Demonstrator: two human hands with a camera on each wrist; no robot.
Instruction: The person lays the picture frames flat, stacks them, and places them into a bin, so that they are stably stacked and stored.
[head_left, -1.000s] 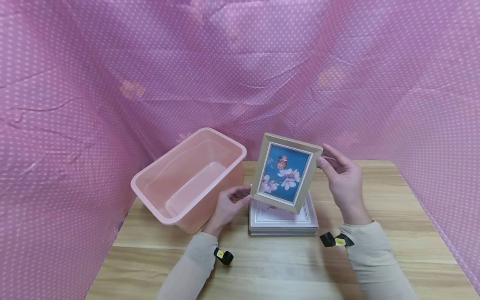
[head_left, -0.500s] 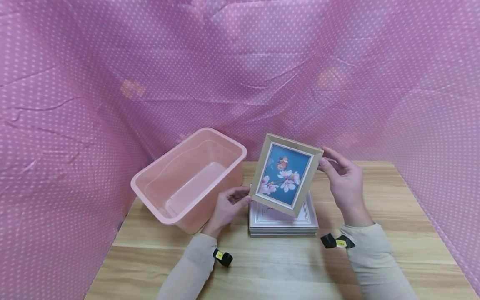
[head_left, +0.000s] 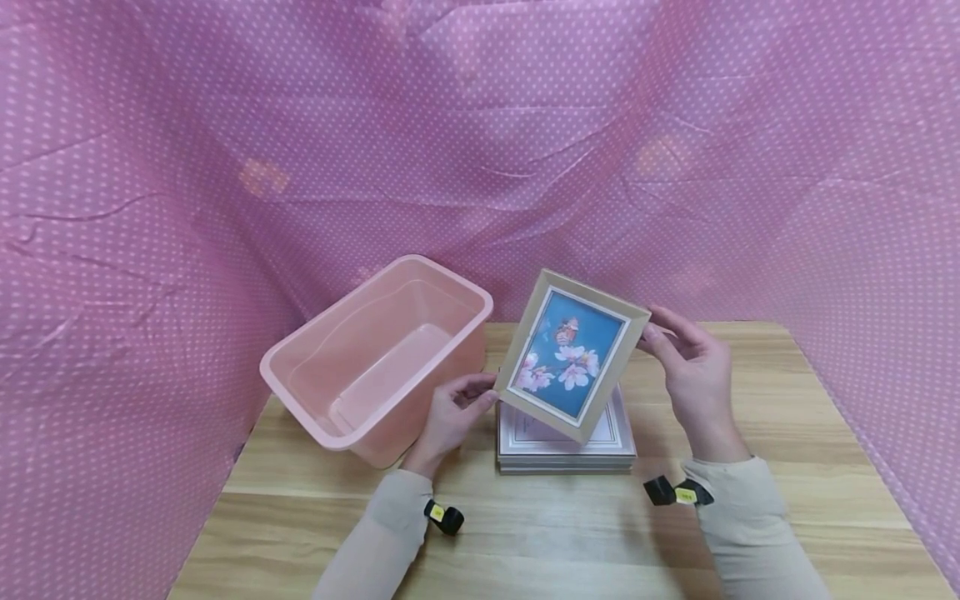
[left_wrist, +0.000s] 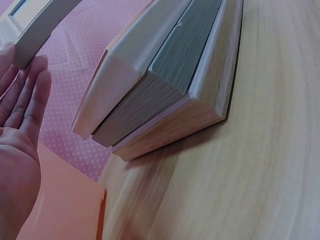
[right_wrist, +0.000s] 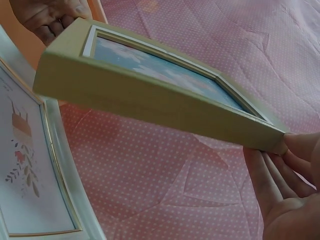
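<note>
A beige picture frame [head_left: 609,373] with a bird and pink blossoms on blue is held tilted above a stack of picture frames [head_left: 566,463]. My left hand [head_left: 452,419] pinches its lower left corner between thumb and fingers. At the upper right corner my right hand [head_left: 693,379] grips it, thumb on the front and fingers behind. The right wrist view shows the beige side edge of the held frame [right_wrist: 150,107] and the white frame topping the stack [right_wrist: 75,185]. In the left wrist view several frame edges [left_wrist: 165,75] show, stacked flat on the table.
A pink plastic bin [head_left: 375,429] stands on the wooden table [head_left: 525,542], left of the stack and close to my left hand. Pink dotted cloth [head_left: 480,167] hangs behind the table and along both sides.
The held picture frame has turned a little clockwise and come slightly down. My right hand has shifted a little down and right; my left hand has moved slightly left.
</note>
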